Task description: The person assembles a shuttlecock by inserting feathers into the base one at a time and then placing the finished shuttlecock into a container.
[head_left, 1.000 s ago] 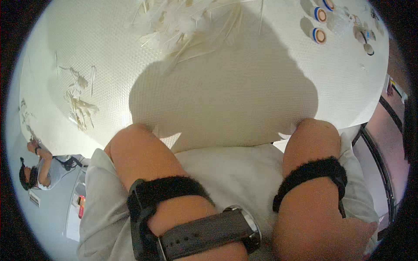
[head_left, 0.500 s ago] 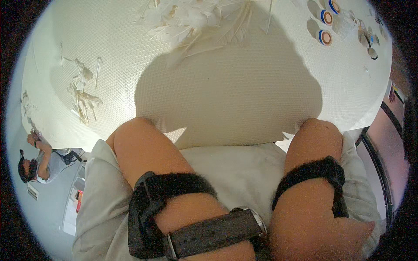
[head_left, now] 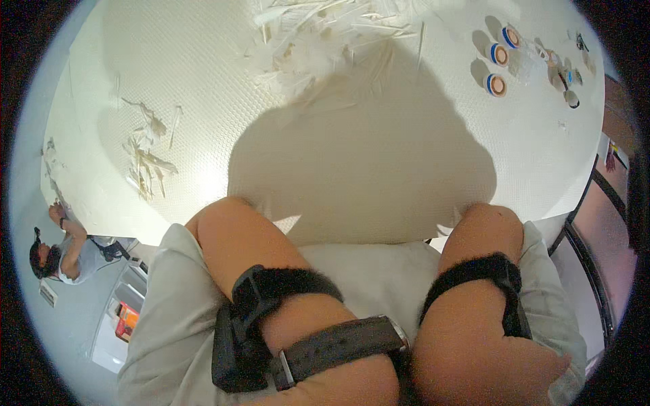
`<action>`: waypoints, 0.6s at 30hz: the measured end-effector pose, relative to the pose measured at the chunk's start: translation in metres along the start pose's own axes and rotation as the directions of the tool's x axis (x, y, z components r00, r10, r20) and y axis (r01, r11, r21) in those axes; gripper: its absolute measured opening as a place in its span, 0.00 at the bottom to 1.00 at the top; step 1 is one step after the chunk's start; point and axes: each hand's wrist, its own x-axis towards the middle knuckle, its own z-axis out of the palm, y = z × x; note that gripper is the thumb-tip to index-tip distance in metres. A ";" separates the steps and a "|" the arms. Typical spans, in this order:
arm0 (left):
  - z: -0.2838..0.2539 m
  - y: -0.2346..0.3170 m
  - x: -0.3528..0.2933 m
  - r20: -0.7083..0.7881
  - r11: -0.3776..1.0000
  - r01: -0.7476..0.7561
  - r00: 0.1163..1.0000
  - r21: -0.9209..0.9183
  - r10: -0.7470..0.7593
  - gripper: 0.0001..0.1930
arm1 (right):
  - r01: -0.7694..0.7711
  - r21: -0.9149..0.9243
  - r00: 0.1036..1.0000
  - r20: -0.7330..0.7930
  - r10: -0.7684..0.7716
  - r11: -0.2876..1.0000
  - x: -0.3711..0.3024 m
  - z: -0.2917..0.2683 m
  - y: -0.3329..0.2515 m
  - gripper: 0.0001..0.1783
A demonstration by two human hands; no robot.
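Observation:
Both my forearms rise from the table's near edge and bend back toward me. My left hand (head_left: 345, 392) lies at the lower rim, below a watch (head_left: 345, 346) with a dark strap; its fingers are cut off from view. My right hand (head_left: 491, 375) is beside it, with a thumb-like part pointing right and the other fingers out of the picture. Whether either hand holds anything cannot be seen. A black band with a box-like device (head_left: 237, 355) wraps my left forearm, and a similar black band (head_left: 474, 274) circles my right one.
A pile of white feathers (head_left: 318, 40) lies far off on the pale textured table (head_left: 359, 162). A smaller feather clump (head_left: 152, 162) sits left. Several round blue-rimmed rolls (head_left: 496, 85) and small items stand far right. A person (head_left: 71, 254) works at the left; a white bin (head_left: 101, 348) holds something orange.
The view has tilted and shifted slightly, so table things appear lower. My forearms keep much the same bent pose, with the left wrist a little turned.

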 end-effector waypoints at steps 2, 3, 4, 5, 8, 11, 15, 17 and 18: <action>-0.001 -0.003 -0.002 0.003 1.000 -0.010 1.000 -0.002 0.010 0.19 | 0.005 -0.005 1.000 0.014 -0.005 1.000 0.000 -0.004 0.001 0.12; -0.004 -0.006 -0.003 0.004 1.000 -0.024 1.000 -0.002 0.024 0.19 | 0.000 -0.011 1.000 0.014 0.000 1.000 0.000 -0.005 0.000 0.12; -0.007 -0.007 -0.005 0.010 0.999 -0.037 0.999 -0.003 0.037 0.19 | -0.004 -0.024 1.000 0.011 0.004 1.000 0.000 -0.008 0.000 0.12; -0.005 -0.006 -0.003 0.005 0.999 -0.036 0.999 -0.006 0.036 0.20 | 0.002 -0.012 1.000 0.018 -0.002 1.000 0.003 -0.007 -0.001 0.12; -0.008 -0.002 0.000 -0.015 1.000 -0.027 1.000 0.000 0.027 0.20 | 0.031 0.002 0.997 0.066 -0.031 1.000 0.012 -0.010 -0.005 0.12; -0.006 -0.010 -0.002 -0.004 0.997 -0.080 0.997 -0.006 0.080 0.20 | 0.042 0.008 0.994 0.097 -0.042 0.999 0.013 -0.015 -0.009 0.12; -0.006 -0.009 -0.005 0.069 0.997 -0.068 0.995 -0.021 0.069 0.20 | 0.062 0.073 0.973 0.219 -0.077 0.995 0.019 -0.024 -0.015 0.13; -0.006 -0.004 -0.004 0.110 0.999 -0.024 0.994 -0.035 0.027 0.20 | 0.053 0.077 0.953 0.294 -0.073 0.996 0.037 -0.024 -0.004 0.13; -0.008 -0.002 -0.006 0.132 0.999 -0.018 0.991 -0.051 0.025 0.20 | 0.036 0.069 0.945 0.322 -0.057 0.997 0.050 -0.021 0.007 0.13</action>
